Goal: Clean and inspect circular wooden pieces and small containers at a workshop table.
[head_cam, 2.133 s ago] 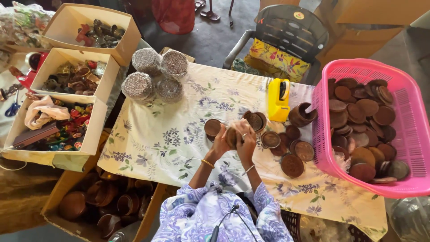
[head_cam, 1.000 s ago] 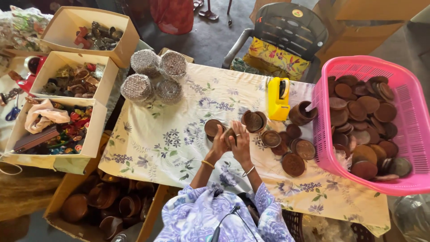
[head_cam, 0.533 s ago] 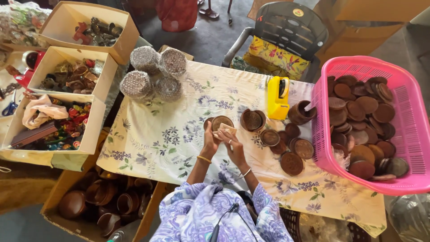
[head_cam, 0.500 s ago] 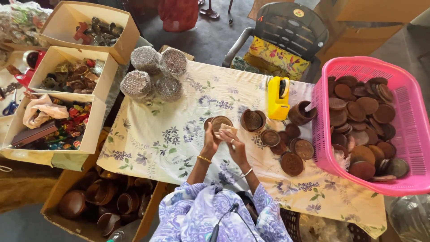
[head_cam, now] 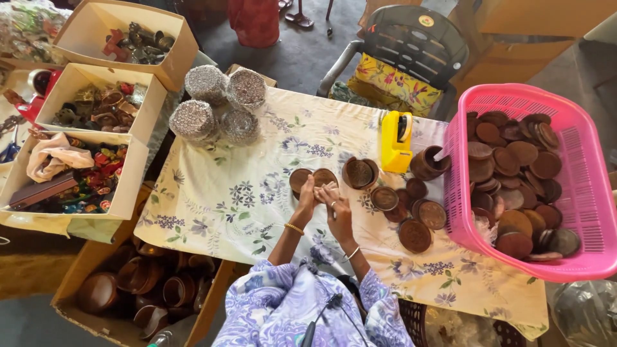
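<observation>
Both hands (head_cam: 321, 202) shifted left — flowered tablecloth (head_cam: 238, 186); dark chair (head_cam: 411, 45) behind.

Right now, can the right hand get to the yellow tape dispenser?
Probably yes. The right hand is at table centre; the yellow tape dispenser stands beyond it, with only low brown dishes between, easy to reach over.

Three open cardboard boxes (head_cam: 103, 103) of trinkets on the left, plus a fourth box (head_cam: 138, 289) of brown clay cups down below. Four glittery silver bundles (head_cam: 218, 106). One yellow tape dispenser (head_cam: 396, 141). One pink basket (head_cam: 578, 186), brown clay discs (head_cam: 520, 154) inside too heaped to count. One chair (head_cam: 411, 48).
</observation>
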